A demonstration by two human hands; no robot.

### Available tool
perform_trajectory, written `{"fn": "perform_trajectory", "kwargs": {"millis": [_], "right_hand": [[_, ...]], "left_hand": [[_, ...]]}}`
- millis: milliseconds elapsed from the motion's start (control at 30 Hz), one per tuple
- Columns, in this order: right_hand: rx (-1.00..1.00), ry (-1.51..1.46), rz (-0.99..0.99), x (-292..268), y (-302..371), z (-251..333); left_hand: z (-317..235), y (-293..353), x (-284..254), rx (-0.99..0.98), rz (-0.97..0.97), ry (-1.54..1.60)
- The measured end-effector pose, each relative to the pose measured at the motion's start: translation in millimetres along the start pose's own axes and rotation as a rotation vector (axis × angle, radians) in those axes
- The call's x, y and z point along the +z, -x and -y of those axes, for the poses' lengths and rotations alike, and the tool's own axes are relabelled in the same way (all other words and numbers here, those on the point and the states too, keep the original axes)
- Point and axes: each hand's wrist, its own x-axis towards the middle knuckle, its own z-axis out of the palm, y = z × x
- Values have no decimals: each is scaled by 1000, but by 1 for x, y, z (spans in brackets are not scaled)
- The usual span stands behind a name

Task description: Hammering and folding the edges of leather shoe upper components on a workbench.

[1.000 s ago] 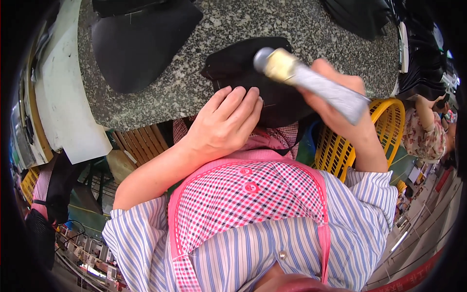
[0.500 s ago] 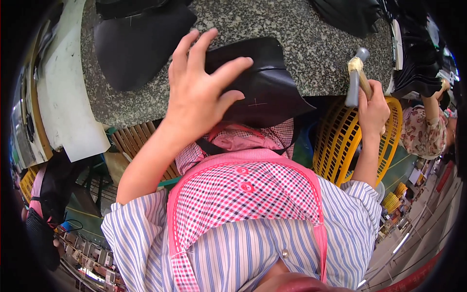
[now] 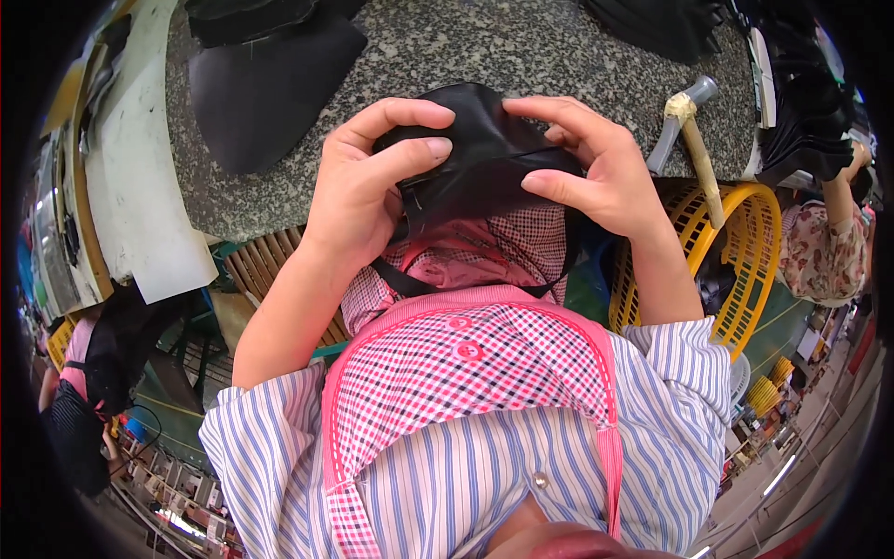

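Between my two hands, at the front edge of the speckled stone tabletop (image 3: 410, 51), is a black leather-like piece (image 3: 480, 172), bent and partly folded. My left hand (image 3: 377, 168) grips its left side, thumb and forefinger on the upper face. On the right side my right hand (image 3: 596, 163) holds it with the thumb low and the fingers along the far edge. The underside and some fingertips are hidden. A hammer (image 3: 694, 149) with a wooden handle and grey head lies at the table's right, its handle sticking out past the front edge.
Flat black pieces (image 3: 270, 98) lie at the far left, and more black pieces (image 3: 656, 23) at the far right. A yellow plastic basket (image 3: 759, 242) stands below the right edge. Another person's arm (image 3: 843, 191) reaches toward stacked black sheets (image 3: 805, 135) at the right.
My right hand has let go of the hammer, now lying on the table, and taken hold of the black piece. My left hand has closed on the piece, which is now folded up.
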Motion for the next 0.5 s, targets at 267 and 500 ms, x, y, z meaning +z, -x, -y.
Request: {"fn": "perform_trajectory", "kwargs": {"millis": [267, 500], "right_hand": [[72, -231, -54, 3, -2, 10], [107, -276, -104, 4, 0, 6]], "left_hand": [[-4, -1, -8, -208, -115, 79], [-5, 4, -16, 235, 91, -922]]}}
